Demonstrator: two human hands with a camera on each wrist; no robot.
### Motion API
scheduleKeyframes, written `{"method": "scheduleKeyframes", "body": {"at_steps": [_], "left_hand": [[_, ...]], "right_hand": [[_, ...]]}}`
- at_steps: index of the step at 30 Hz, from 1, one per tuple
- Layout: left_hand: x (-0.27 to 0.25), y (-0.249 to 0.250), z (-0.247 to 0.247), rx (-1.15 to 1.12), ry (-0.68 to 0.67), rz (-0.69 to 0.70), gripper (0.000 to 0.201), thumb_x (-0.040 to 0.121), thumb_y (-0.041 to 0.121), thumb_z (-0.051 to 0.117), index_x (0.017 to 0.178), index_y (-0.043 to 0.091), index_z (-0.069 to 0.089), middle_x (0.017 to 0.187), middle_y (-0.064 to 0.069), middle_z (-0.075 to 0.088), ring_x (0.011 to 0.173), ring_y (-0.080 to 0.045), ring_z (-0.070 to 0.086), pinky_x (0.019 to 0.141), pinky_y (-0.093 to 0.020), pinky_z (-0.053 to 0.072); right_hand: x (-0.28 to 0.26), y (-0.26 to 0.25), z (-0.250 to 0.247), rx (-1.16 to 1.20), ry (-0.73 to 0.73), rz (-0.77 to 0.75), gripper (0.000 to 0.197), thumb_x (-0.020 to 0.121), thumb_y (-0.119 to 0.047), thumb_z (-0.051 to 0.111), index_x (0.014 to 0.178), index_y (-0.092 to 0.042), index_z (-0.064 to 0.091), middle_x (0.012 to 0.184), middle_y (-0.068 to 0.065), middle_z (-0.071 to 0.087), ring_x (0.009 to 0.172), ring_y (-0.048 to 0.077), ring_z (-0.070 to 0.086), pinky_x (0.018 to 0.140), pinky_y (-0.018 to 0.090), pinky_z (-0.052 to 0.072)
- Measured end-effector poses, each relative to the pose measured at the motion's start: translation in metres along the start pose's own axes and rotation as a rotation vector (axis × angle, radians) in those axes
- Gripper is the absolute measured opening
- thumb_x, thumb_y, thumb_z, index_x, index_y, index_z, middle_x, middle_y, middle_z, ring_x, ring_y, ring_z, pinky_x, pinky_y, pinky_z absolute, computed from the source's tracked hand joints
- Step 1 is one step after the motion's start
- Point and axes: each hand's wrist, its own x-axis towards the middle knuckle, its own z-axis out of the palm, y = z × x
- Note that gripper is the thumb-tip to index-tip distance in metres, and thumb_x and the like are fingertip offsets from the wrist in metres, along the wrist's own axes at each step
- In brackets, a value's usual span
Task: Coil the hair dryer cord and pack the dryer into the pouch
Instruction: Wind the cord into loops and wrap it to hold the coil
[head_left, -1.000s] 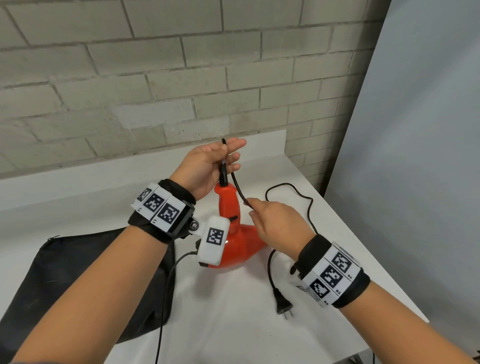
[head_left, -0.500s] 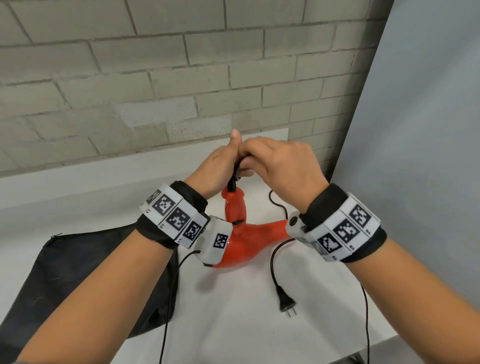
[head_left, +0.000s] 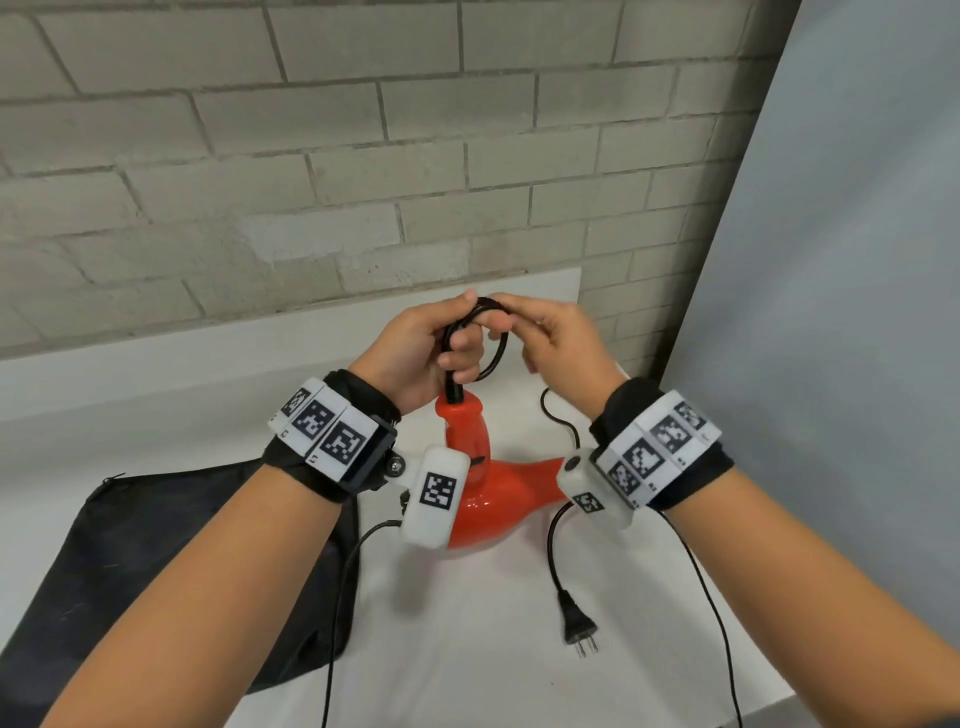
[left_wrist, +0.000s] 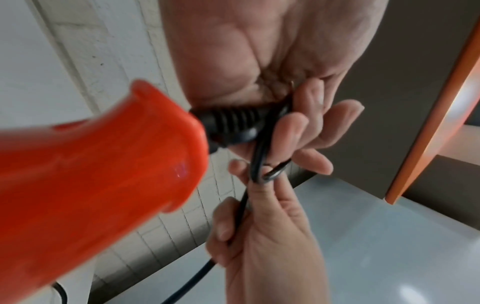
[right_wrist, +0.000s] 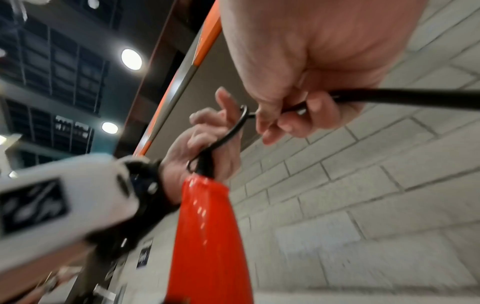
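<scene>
A red hair dryer (head_left: 483, 488) stands on the white table (head_left: 467, 649), handle pointing up, also close in the wrist views as hair dryer (left_wrist: 91, 160) and hair dryer (right_wrist: 207, 236). Its black cord (head_left: 493, 358) forms loops above the handle. My left hand (head_left: 431, 348) grips those loops at the ribbed cord collar (left_wrist: 231, 121). My right hand (head_left: 550, 338) pinches the cord (right_wrist: 389, 97) at the top of the loop, touching the left fingers. The rest of the cord trails right to the plug (head_left: 576, 621) on the table. The black pouch (head_left: 156, 561) lies flat at the left.
A brick wall (head_left: 363, 156) rises behind the table and a grey panel (head_left: 831, 312) stands at the right. The table's right edge (head_left: 769, 696) runs close to my right forearm. Thin black wrist-camera cables (head_left: 337, 597) hang from both wrists.
My right hand rose from beside the dryer's handle with the cord and met my left hand above it, laying a loop. The slack on the table has shortened.
</scene>
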Motion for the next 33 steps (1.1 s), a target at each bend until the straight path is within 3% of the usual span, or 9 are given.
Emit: {"method": "scheduleKeyframes", "body": {"at_steps": [2,4,8,11,14,24,27,30,33], "left_hand": [[0.000,-0.001,-0.003,-0.050,0.020,0.002,0.058,0.096,0.027,0.025,0.065,0.014,0.071,0.035,0.011,0.034,0.031,-0.002,0.027,0.038,-0.016,0.028],[0.001,-0.001,-0.004,-0.080,0.025,0.010,0.060,0.097,0.028,0.023,0.068,0.012,0.073,0.034,0.011,0.034,0.031,-0.002,0.028,0.038,-0.015,0.029],[0.003,-0.002,-0.006,-0.165,0.017,0.005,0.061,0.095,0.024,0.018,0.078,0.007,0.074,0.040,0.010,0.039,0.035,-0.003,0.032,0.040,-0.016,0.033],[0.004,-0.003,-0.008,-0.147,0.023,0.021,0.053,0.096,0.023,0.019,0.093,0.006,0.069,0.050,0.010,0.053,0.040,-0.004,0.037,0.045,-0.016,0.038],[0.003,-0.003,-0.009,-0.039,0.042,0.059,0.042,0.097,0.021,0.018,0.102,0.007,0.058,0.071,0.008,0.072,0.045,-0.003,0.045,0.050,-0.016,0.042],[0.007,-0.009,-0.012,-0.054,0.105,0.219,0.035,0.098,0.020,0.021,0.109,0.010,0.053,0.092,0.007,0.074,0.079,-0.005,0.068,0.072,-0.018,0.054],[0.010,-0.014,-0.006,0.064,0.131,0.237,0.036,0.093,0.031,0.033,0.117,0.011,0.050,0.094,0.010,0.073,0.088,-0.006,0.068,0.075,-0.017,0.053],[0.013,-0.018,-0.002,0.204,0.152,0.247,0.053,0.072,0.054,0.055,0.113,0.020,0.055,0.098,0.011,0.072,0.090,-0.005,0.067,0.076,-0.017,0.052],[0.012,-0.019,0.005,0.357,0.192,0.239,0.040,0.090,0.036,0.043,0.121,0.012,0.051,0.104,0.004,0.067,0.085,-0.002,0.065,0.078,-0.018,0.051]], "right_hand": [[-0.008,0.002,0.013,-0.126,-0.051,-0.035,0.036,0.093,0.001,0.039,0.125,-0.009,0.053,0.084,0.002,0.064,0.068,0.000,0.055,0.068,0.010,0.039],[-0.014,0.003,0.022,-0.218,-0.100,-0.025,0.036,0.093,0.000,0.037,0.128,-0.007,0.047,0.095,0.017,0.065,0.079,0.018,0.057,0.068,0.015,0.034],[-0.023,0.001,0.035,-0.303,-0.216,0.055,0.038,0.094,-0.004,0.037,0.132,-0.008,0.038,0.106,0.013,0.062,0.096,0.025,0.060,0.078,0.026,0.042],[-0.032,0.000,0.038,-0.424,-0.264,0.096,0.051,0.091,-0.002,0.036,0.140,-0.009,0.025,0.100,0.015,0.060,0.079,0.023,0.054,0.075,0.037,0.046],[-0.042,0.003,0.033,-0.460,-0.266,0.091,0.049,0.095,-0.008,0.034,0.142,-0.010,0.022,0.102,0.017,0.060,0.080,0.027,0.054,0.065,0.032,0.037],[-0.077,0.014,0.013,-0.792,-0.331,-0.011,0.045,0.098,-0.024,0.029,0.142,-0.019,0.023,0.108,0.010,0.063,0.084,0.032,0.062,0.067,0.036,0.046],[-0.078,0.008,0.011,-0.863,-0.277,-0.092,0.040,0.094,-0.016,0.042,0.134,-0.015,0.041,0.096,0.009,0.067,0.070,0.033,0.064,0.057,0.033,0.047],[-0.075,0.002,0.008,-0.914,-0.086,-0.296,0.037,0.067,-0.005,0.064,0.103,-0.013,0.064,0.062,0.002,0.062,0.037,0.023,0.052,0.037,0.018,0.028],[-0.066,-0.006,0.001,-0.914,-0.004,-0.465,0.034,0.066,-0.004,0.068,0.098,-0.015,0.064,0.062,0.001,0.059,0.038,0.022,0.051,0.034,0.018,0.032]]}}
